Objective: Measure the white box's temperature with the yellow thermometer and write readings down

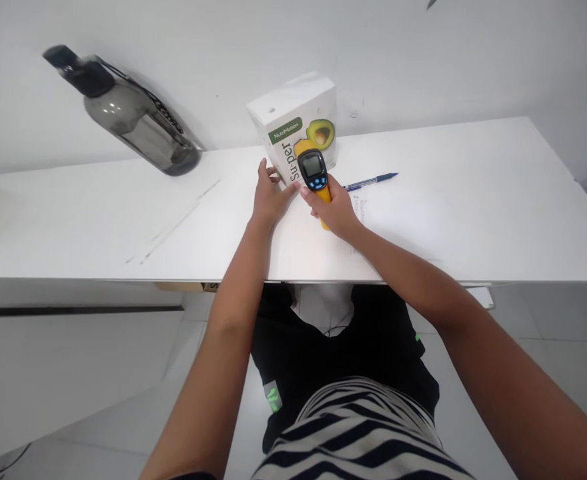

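My right hand (337,208) is wrapped round the yellow grip of an infrared thermometer (313,165), its small screen and blue buttons facing me. The thermometer is held close in front of a white carton (286,110) with an avocado picture and "NutriMotion" on a green label, and covers part of its front. The carton stands upright on the white table near the wall. At its lower left edge is my left hand (269,197), its fingers along the side and its thumb across the lower front, holding the carton. Any contact between thermometer and carton is hidden.
A grey see-through bottle (141,127) with a black cap stands at the back left against the wall. A blue pen (373,181) lies right of my right hand, by a printed paper (388,217). The white table (493,200) ends at a front edge above my legs.
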Available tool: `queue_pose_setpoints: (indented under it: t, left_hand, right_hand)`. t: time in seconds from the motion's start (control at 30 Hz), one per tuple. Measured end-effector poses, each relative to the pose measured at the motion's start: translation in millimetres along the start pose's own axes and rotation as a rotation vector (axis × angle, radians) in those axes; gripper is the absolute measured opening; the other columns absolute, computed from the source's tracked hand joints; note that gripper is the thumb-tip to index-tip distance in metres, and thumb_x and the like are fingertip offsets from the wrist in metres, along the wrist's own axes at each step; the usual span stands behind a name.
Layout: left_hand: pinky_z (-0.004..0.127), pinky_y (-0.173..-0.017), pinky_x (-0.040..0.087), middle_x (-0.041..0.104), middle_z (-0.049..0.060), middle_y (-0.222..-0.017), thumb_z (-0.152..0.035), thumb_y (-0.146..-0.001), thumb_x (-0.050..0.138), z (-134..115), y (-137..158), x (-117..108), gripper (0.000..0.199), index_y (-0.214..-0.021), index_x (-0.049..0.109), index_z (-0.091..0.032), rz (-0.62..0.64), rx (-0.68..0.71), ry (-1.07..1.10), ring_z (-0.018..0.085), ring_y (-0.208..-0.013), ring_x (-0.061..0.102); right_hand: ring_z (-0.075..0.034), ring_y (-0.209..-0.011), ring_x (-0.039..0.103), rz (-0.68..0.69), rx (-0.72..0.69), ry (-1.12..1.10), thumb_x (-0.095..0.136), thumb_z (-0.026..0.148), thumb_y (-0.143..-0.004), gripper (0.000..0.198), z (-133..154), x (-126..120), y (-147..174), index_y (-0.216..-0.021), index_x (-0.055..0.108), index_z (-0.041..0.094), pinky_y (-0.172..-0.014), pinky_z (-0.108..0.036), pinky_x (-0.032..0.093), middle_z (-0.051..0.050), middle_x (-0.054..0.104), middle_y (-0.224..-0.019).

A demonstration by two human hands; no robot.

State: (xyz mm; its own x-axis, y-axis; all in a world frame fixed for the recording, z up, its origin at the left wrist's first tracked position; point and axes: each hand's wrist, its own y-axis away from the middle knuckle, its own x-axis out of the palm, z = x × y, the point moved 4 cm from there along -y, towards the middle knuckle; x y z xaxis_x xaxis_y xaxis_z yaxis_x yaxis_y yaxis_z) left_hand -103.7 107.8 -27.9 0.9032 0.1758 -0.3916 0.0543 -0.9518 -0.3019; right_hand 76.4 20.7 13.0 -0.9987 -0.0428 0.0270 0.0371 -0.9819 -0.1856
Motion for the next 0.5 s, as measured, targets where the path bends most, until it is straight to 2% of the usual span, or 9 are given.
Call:
queue_pose_setpoints:
  t: [0.1,0.2,0.3,0.4,0.5]
  left_hand:
    - [0.04,-0.098,0.049,0.054,0.009,-0.128,-0.043,-0.061,0.086,1.9,-0.6,-2.5,0.095,-0.142,0.039,-0.032,-0.029,-0.018,-0.009,0.026,-0.115,0.058]
    - [0.038,-0.094,0.051,0.056,0.007,-0.124,-0.041,-0.06,0.086,-4.5,2.2,-2.9,0.083,-0.133,0.049,-0.031,-0.029,0.014,0.0,0.023,-0.108,0.06]
    - [0.035,-0.088,0.052,0.059,0.007,-0.119,-0.041,-0.062,0.086,-11.7,5.6,-4.0,0.069,-0.123,0.057,-0.028,-0.028,0.029,0.001,0.021,-0.1,0.061]
    - [0.032,-0.078,0.053,0.062,0.007,-0.114,-0.041,-0.06,0.086,-17.3,7.3,-8.6,0.065,-0.117,0.061,-0.024,-0.036,0.008,0.001,0.017,-0.088,0.062]
    - [0.027,-0.069,0.052,0.065,0.006,-0.11,-0.041,-0.06,0.086,-24.0,8.3,-13.2,0.059,-0.112,0.064,-0.022,0.03,0.003,0.048,0.014,-0.077,0.061]
  right_hand:
    - [-0.012,-0.06,0.055,0.015,0.005,0.008,0.069,0.058,-0.077,0.041,1.8,1.4,3.1,-0.102,0.06,0.027,-0.06,-0.03,0.055,0.003,0.058,-0.074]
    - [-0.012,-0.059,0.055,0.017,0.004,-0.001,0.069,0.057,-0.078,0.039,3.1,1.4,4.0,-0.101,0.06,0.027,-0.059,-0.029,0.054,0.004,0.057,-0.072]
    - [-0.012,-0.06,0.055,0.02,0.017,-0.025,0.07,0.057,-0.077,0.039,2.9,1.3,3.3,-0.099,0.059,0.027,-0.057,-0.028,0.054,0.003,0.057,-0.073]
    - [-0.011,-0.061,0.055,0.031,0.04,-0.07,0.071,0.058,-0.075,0.042,1.1,1.5,1.8,-0.099,0.059,0.026,-0.055,-0.026,0.053,0.003,0.059,-0.075]
    - [-0.01,-0.06,0.055,0.041,0.067,-0.099,0.07,0.061,-0.075,0.044,-0.7,1.4,0.6,-0.098,0.058,0.025,-0.052,-0.024,0.053,0.002,0.059,-0.076]
